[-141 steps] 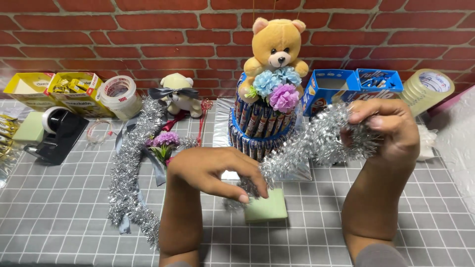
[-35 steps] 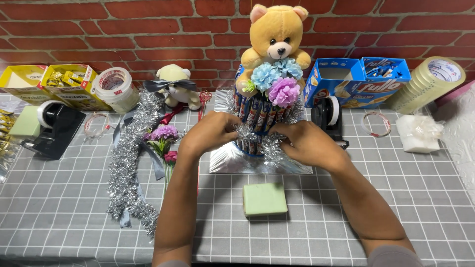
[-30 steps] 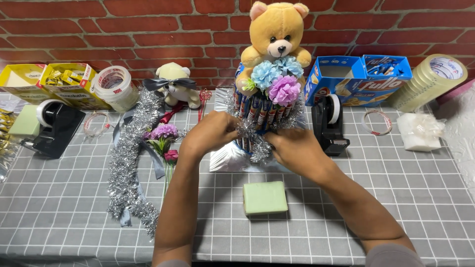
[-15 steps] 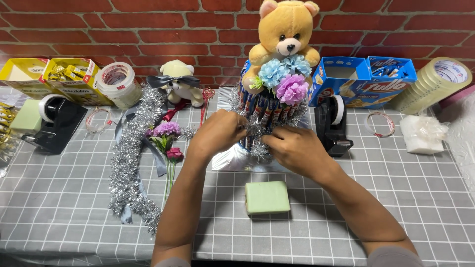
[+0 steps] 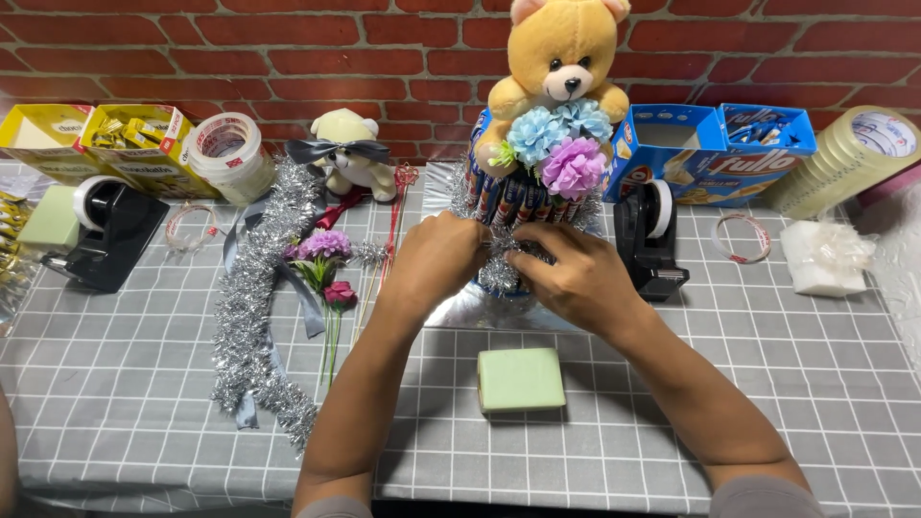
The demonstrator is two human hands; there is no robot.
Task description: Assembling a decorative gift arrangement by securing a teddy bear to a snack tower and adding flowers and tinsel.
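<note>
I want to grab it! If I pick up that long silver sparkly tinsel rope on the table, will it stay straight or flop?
The long silver tinsel garland would probably flop: it already lies in loose bends on the grey checked tablecloth. It looks fluffy, so likely light. Its thin strands might shed.

The head camera is looking down and forward from close above the grey checked table (image 5: 125, 384), facing the brick wall (image 5: 288, 58) behind it
</note>
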